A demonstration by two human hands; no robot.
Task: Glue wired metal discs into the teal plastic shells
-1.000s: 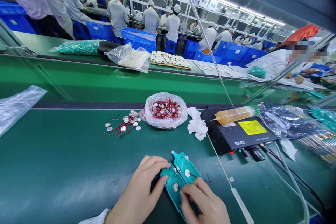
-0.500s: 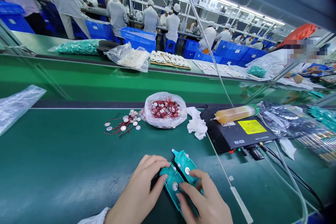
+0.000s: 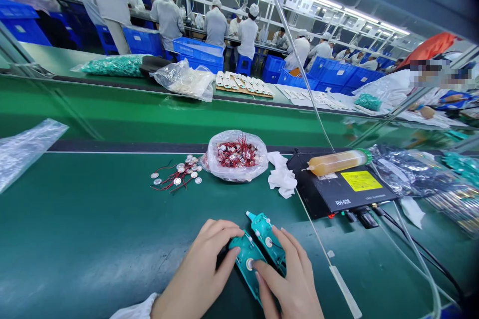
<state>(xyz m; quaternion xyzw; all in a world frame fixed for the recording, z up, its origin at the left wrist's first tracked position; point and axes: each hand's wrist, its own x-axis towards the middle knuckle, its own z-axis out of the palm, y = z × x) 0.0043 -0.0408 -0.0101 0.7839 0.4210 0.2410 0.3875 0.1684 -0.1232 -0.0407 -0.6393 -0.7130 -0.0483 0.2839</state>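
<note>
Two teal plastic shell halves lie side by side on the green bench. My left hand (image 3: 209, 259) grips the upper end of the left shell half (image 3: 245, 249) between thumb and fingers. Inside that half sits a round metal disc (image 3: 249, 262), and the index fingertip of my right hand (image 3: 288, 274) presses on its edge, with the thumb close beside it. The other fingers of my right hand rest over the right shell half (image 3: 262, 227), which has a white tip and holds another disc (image 3: 268, 242) with a dark wire. My right hand hides its lower part.
Ahead stands a plastic bag (image 3: 224, 173) full of red-wired discs, with loose wired discs (image 3: 178, 180) to its left. Crumpled tissue (image 3: 282, 179), a black RH-928 controller box (image 3: 322, 197) and an amber-filled syringe (image 3: 337, 162) are at right. Co-workers sit beyond the green partition (image 3: 149, 114).
The middle fingers of my right hand have stretched forward along the right shell half, away from its disc. My right index fingertip has come onto the left half's disc. My left hand keeps its grip.
</note>
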